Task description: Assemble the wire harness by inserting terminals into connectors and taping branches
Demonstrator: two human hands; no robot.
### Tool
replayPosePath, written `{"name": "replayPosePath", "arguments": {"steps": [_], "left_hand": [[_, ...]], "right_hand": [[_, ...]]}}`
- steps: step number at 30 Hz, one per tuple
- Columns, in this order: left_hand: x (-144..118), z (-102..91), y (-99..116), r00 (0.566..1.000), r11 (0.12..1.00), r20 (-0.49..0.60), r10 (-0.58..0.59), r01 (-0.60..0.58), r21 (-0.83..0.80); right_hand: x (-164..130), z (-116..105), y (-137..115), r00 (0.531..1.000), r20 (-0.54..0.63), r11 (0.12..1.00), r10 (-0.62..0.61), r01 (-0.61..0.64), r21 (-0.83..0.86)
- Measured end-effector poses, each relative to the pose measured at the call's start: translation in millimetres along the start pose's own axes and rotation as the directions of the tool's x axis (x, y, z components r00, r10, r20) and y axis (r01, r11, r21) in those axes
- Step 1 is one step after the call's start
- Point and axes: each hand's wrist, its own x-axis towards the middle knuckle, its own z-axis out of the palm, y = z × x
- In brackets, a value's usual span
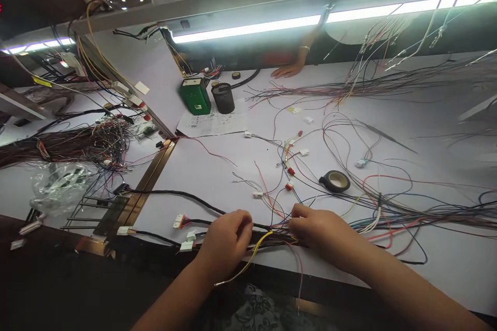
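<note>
A wire harness (pixel 267 235) lies along the front edge of the white table, its branches wrapped in black and ending in white connectors (pixel 186 246) at the left. My left hand (pixel 229 238) is closed around the harness, thumb and fingers curled together. Just to the right, my right hand (pixel 316 227) pinches the same bundle where loose coloured wires leave it. Yellow wires (pixel 254 253) hang out between the hands toward the table edge. Behind my right hand lies a roll of black tape (pixel 334 181). Small red connectors (pixel 290 186) sit among thin wires beyond the hands.
A green box (pixel 195 96) and a black mesh cup (pixel 223 99) stand on a printed sheet (pixel 236 123) at the back. Another person's hand (pixel 290 66) rests across the table. Long loose wires (pixel 438 217) cover the right side. A metal rack (pixel 89 214) is at left.
</note>
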Motion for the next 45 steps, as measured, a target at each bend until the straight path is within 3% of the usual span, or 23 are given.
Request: {"name": "replayPosePath", "arguments": {"steps": [5, 11, 14, 18, 24, 31, 38, 41, 45], "left_hand": [[-14, 10.6, -1, 0.991, 0.980, 0.084, 0.102, -0.115, 0.161], [-7, 23.9, 2, 0.994, 0.964, 0.083, 0.074, -0.093, 0.250], [-4, 24.0, 7, 0.984, 0.941, 0.151, 0.096, -0.139, 0.308], [-3, 21.3, 13, 0.973, 0.922, 0.227, 0.035, -0.119, 0.369], [-5, 20.1, 15, 0.978, 0.949, 0.209, 0.030, -0.093, 0.302], [-5, 22.9, 12, 0.969, 0.984, 0.244, 0.028, -0.070, 0.163], [0, 24.0, 12, 0.986, 1.000, 0.165, 0.017, -0.013, -0.024], [2, 22.3, 13, 0.983, 0.998, 0.185, 0.007, 0.005, -0.063], [3, 18.8, 15, 0.981, 0.998, 0.193, -0.015, 0.027, -0.061]], "right_hand": [[8, -3, 0, 0.996, 0.046, 0.994, -0.072, 0.075, -0.077], [13, 6, -1, 0.996, 0.089, 0.988, -0.025, 0.039, -0.152], [14, 8, -2, 0.996, 0.090, 0.987, 0.007, 0.007, -0.160], [13, 5, -5, 0.996, 0.087, 0.987, 0.001, 0.013, -0.160], [6, -1, -7, 0.994, 0.070, 0.986, -0.082, 0.091, -0.136], [1, 0, -5, 0.996, 0.070, 0.993, -0.061, 0.067, -0.095], [0, -1, -10, 0.981, -0.104, 0.968, -0.165, 0.140, -0.210], [0, 6, -6, 0.985, -0.124, 0.977, -0.124, 0.099, -0.191], [2, 13, -2, 0.998, -0.037, 0.992, -0.057, 0.052, -0.114]]}}
